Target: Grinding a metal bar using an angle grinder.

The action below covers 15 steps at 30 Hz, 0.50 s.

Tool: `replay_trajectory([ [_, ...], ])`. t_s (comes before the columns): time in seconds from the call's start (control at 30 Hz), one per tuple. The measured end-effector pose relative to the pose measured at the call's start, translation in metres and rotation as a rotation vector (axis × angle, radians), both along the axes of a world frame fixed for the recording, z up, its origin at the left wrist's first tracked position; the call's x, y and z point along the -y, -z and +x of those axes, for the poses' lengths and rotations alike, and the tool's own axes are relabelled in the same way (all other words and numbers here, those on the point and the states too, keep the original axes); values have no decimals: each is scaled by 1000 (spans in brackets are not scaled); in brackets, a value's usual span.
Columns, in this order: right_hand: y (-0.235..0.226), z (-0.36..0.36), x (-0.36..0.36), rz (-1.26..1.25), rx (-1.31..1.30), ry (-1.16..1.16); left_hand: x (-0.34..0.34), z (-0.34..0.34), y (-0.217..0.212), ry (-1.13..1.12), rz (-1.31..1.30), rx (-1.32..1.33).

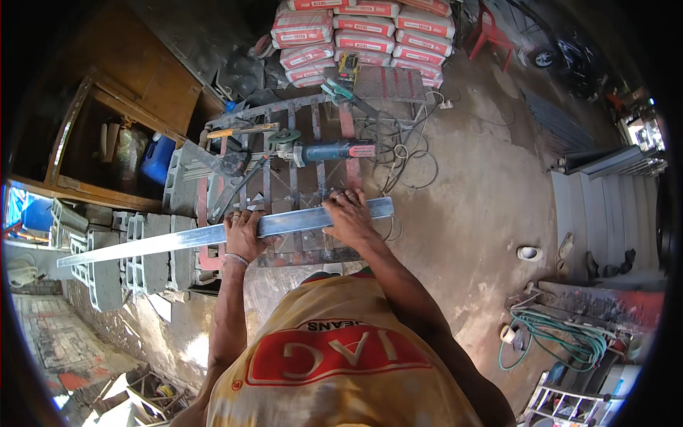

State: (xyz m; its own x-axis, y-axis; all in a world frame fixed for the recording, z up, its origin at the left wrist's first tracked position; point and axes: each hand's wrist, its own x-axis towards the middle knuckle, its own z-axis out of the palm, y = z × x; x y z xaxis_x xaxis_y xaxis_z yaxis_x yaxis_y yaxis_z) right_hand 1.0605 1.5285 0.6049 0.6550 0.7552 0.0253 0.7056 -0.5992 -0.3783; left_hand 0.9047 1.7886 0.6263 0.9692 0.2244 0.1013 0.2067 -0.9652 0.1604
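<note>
A long, shiny metal bar (299, 221), rectangular in section, lies across the slatted metal work rack (346, 121) and reaches far out to the left. My left hand (244, 235) is wrapped over the bar near its middle, a bracelet on the wrist. Closer to the right end, my right hand (350, 215) grips it with the fingers over the far edge. Beyond the bar, an angle grinder (320, 151) with a blue body rests on the slats. A wooden-handled tool (243, 130) lies behind it, left of the grinder.
Concrete blocks (149, 249) stand left of the rack, under the bar's long end. Black cables (398, 153) coil at the rack's right side. Stacked cement bags (363, 32) rise at the back. A green hose (562, 334) lies at the lower right. An open wooden cabinet (131, 92) stands left.
</note>
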Motion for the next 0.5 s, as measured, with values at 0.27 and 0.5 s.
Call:
replay_trajectory([
  [0.27, -9, -1, 22, 159, -23, 388, -3, 5, 15, -21, -67, -85],
  [0.5, -24, 98, -62, 180, 232, 292, -12, 16, 11, 26, -55, -253],
])
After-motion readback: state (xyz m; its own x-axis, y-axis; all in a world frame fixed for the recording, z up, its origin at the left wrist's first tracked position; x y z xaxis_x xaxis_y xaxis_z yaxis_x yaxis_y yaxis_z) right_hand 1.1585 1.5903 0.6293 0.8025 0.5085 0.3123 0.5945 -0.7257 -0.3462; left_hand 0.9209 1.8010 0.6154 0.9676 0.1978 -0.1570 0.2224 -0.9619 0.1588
